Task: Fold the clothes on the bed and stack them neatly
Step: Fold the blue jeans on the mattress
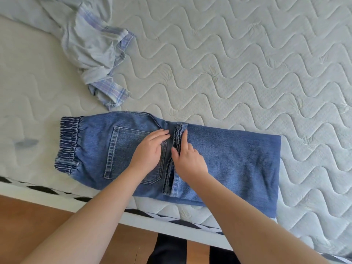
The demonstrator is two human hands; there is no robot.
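A pair of blue jeans (238,161) lies flat on the mattress near its front edge, waistband to the left, legs folded back so the hems end at the middle. My left hand (150,151) presses flat on the back pocket with straight fingers. My right hand (187,159) lies flat on the folded leg, its fingers along the stacked hems. A crumpled pale-blue plaid shirt (95,48) sits at the upper left, apart from the jeans.
The quilted white mattress (247,63) spreads out to the right and back. Its front edge has a black-and-white trim (47,189). Wooden floor (38,216) shows below, along with my dark trouser legs.
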